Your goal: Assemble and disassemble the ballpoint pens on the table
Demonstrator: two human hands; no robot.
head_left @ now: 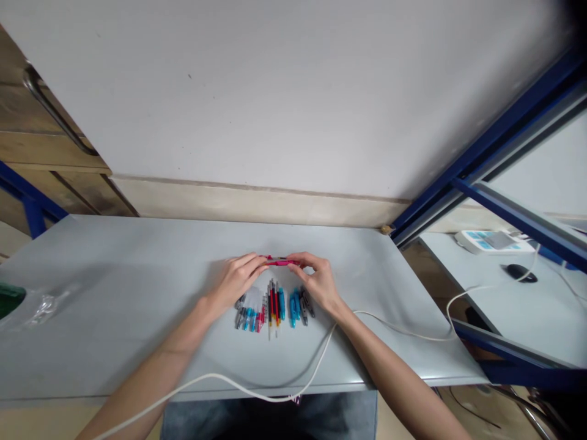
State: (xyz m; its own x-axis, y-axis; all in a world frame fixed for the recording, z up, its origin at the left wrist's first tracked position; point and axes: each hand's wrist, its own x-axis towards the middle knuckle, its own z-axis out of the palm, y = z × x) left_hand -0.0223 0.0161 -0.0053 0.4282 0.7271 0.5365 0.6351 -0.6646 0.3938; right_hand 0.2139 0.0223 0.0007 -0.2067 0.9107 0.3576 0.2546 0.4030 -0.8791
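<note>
My left hand (239, 275) and right hand (320, 282) both pinch pink pen parts (280, 263), held between them. Nearer me than the hands lie clear-bodied pen pieces (250, 319), refills (274, 302) and blue barrels (293, 310). Well left of my left hand: clear plastic (44, 308) and a green item (10, 299); containment I cannot determine.

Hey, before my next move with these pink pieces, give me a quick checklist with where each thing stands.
1. Pink pieces held at both ends: ok, between the left hand and right hand.
2. Pink pieces fully joined: cannot tell, the hands partly cover them.
3. Refills laid out nearby: ok, side by side below the hands in view.
4. Blue barrels and grey barrels right of the refills: ok.
5. Cable out of the left forearm's line: not ok, it crosses it in view.
</note>
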